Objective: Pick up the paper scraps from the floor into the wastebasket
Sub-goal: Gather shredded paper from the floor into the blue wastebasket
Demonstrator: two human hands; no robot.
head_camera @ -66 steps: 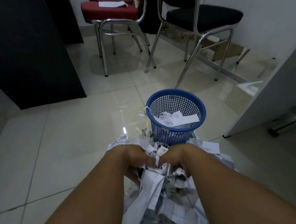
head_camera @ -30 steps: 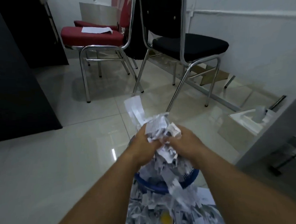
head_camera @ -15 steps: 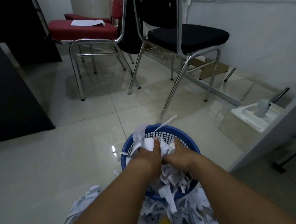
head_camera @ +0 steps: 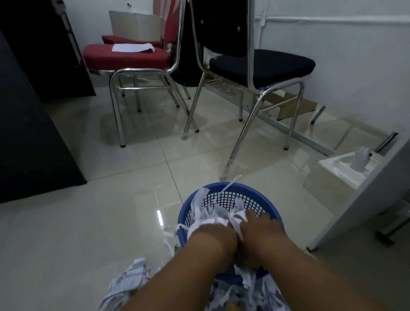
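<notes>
The blue mesh wastebasket (head_camera: 239, 197) stands on the pale tiled floor (head_camera: 84, 233), low in my view and a little right of centre. It is heaped with white paper scraps (head_camera: 216, 216), and some strips hang over its left rim.

Both of my operator's hands are inside the wastebasket, side by side and touching. The left hand (head_camera: 213, 235) is sunk into the paper with its fingers hidden under the strips, so I cannot tell whether they grip anything. The right hand (head_camera: 260, 226) lies on top of the heap with its fingers stretched forward, pressing on the scraps.

More scraps lie on the floor. A loose pile (head_camera: 130, 283) sits just left of the wastebasket on the near side, and a denser pile (head_camera: 254, 300) lies against its near wall, partly hidden by the forearms.

Beyond the wastebasket stands a black chair (head_camera: 261, 66) with chrome legs, one leg ending just behind the rim. Left of it is a red chair (head_camera: 125, 55) with a white sheet (head_camera: 132, 47) on its seat. Far left of the wastebasket is a dark cabinet (head_camera: 19, 117). To the right sits a white box (head_camera: 342, 172).
</notes>
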